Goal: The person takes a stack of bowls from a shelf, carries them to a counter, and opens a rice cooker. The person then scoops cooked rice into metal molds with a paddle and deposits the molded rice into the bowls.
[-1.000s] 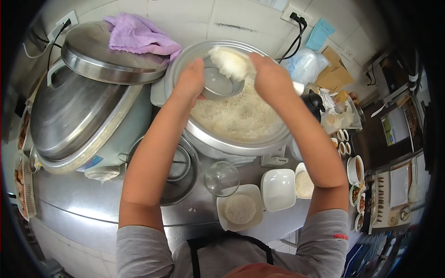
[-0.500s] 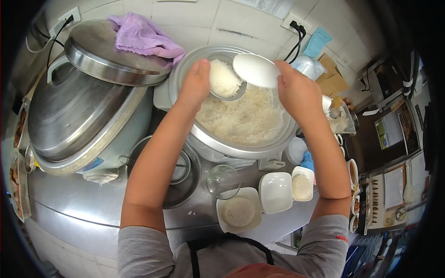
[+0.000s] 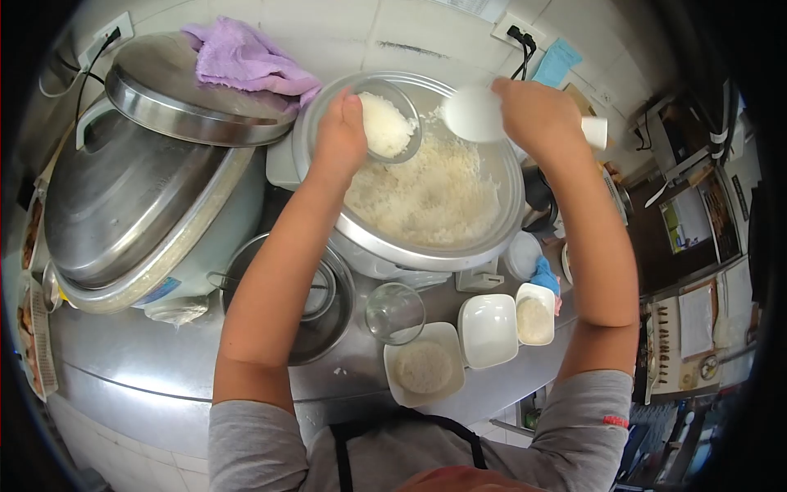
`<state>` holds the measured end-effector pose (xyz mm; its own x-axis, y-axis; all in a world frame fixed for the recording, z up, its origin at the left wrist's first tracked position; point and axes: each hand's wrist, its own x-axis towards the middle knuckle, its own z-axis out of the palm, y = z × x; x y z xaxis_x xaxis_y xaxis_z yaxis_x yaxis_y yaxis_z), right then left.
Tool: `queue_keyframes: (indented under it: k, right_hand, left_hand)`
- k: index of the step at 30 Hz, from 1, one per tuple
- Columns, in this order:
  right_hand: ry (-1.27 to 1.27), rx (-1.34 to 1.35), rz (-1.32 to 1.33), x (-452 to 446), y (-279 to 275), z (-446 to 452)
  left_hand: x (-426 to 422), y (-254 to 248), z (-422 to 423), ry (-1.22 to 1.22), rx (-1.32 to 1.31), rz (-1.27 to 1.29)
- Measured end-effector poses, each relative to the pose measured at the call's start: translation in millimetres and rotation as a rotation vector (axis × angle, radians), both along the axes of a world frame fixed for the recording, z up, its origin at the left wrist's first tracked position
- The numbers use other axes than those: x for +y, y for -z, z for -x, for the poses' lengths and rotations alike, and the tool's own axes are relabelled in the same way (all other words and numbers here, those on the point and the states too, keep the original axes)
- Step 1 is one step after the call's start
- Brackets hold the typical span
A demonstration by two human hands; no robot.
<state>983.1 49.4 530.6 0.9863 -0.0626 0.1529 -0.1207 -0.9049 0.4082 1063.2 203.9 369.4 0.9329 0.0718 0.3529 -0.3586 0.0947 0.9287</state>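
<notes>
My left hand is closed around the side of a small round bowl holding a mound of white rice. The bowl is tilted over the left part of a large rice cooker. In my right hand is a white rice paddle, its blade over the cooker's far right side, apart from the bowl. A few grains cling to the blade's edge. Loose cooked rice covers the cooker's bottom.
A second large cooker stands left, a metal lid and purple towel on top. Nearer me are a metal basin, a clear glass and white bowls, two with rice. Power cords hang behind.
The paddle has moved right, away from the rice in the bowl. My left hand has shifted slightly left with the bowl, and more of the bowl's rim shows.
</notes>
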Motion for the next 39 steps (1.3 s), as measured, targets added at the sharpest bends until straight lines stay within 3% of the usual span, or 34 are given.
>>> queue_keyframes:
  k: [5, 8, 17, 26, 39]
  right_hand:
    - [0.162, 0.367, 0.444, -22, 55, -19]
    - [0.101, 0.508, 0.493, -30, 78, -24]
    - [0.079, 0.560, 0.241, -37, 82, -6]
    - [0.116, 0.540, 0.030, -37, 90, 21]
    - [0.101, 0.548, -0.122, -15, 96, 28]
  left_hand:
    - [1, -9, 6, -0.033, 0.181, 0.037]
    - [4, -8, 7, -0.004, 0.159, 0.027]
    - [0, -8, 7, -0.064, 0.115, 0.018]
    - [-3, -1, 1, -0.095, 0.155, -0.149]
    - [-2, -9, 6, -0.107, 0.140, -0.140]
